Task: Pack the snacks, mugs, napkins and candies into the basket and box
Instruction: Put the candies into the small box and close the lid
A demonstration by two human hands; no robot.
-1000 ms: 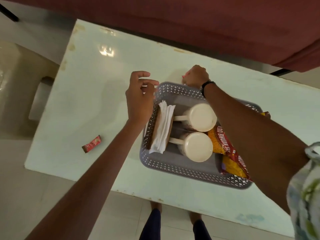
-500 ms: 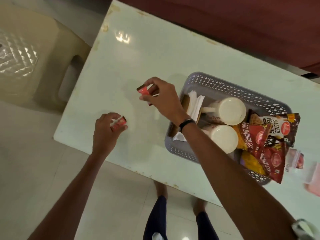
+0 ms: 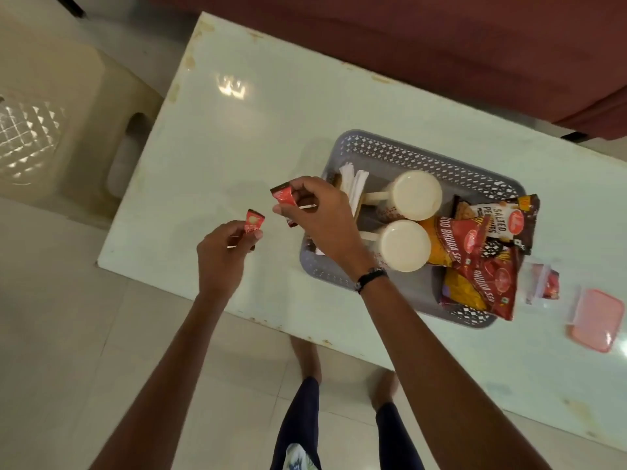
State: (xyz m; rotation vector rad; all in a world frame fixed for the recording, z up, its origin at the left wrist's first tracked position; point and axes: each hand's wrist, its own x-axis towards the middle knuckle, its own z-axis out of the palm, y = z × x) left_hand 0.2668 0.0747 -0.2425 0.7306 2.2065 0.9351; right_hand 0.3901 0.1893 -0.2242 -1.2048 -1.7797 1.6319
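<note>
The right hand (image 3: 317,215) pinches a red candy (image 3: 284,197) between thumb and fingers, above the table (image 3: 237,137) and just beside the left end of the basket (image 3: 424,157). The left hand (image 3: 224,256) pinches a second candy (image 3: 253,222) in the same red wrapper, a little lower and to the left of the right hand; the two candies are near but do not touch. The writing on both wrappers is too small to read. To the right of the right hand, inside the grey basket, white napkins (image 3: 354,184) stand on edge at the left end, and beside them two cream mugs (image 3: 415,195) lie with their handles toward the napkins. Further right in the basket are the snacks: a dark packet (image 3: 502,218) with the words "SALTED PEANUTS", and a red and yellow packet (image 3: 475,266) where "BHUJIA SEV" can be read; it partly covers the dark one and hangs over the basket rim. Beyond the basket, far right from the hands, a clear box (image 3: 543,283) holds something red, and a pink lid (image 3: 595,318) lies on the table near it. The right wrist wears a dark band (image 3: 369,278). A beige plastic chair (image 3: 57,130) stands to the left of the table.
</note>
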